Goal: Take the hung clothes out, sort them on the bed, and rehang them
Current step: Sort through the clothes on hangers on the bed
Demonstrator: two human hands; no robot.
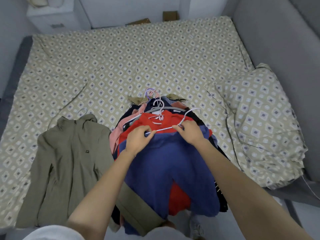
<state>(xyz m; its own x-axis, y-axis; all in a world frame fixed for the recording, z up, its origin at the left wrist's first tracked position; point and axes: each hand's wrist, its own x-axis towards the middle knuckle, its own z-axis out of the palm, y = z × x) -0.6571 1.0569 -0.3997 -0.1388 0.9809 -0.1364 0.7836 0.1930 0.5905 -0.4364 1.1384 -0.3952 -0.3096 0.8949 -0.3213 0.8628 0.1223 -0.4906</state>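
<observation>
The patterned bed [121, 58] holds the clothes heap [131, 118] at its near edge. Uppermost lies the blue top [166, 161], likely soft and light. My left hand [138, 139] and right hand [190, 132] each pinch its thin, stiff hanger [162, 129], the sensible hold.

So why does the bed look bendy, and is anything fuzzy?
Head view: the wide lens bows the bed at its edges; light is soft, no glare; far boxes look fuzzy; left hand, right hand and the hanger they pinch are sharper.
</observation>
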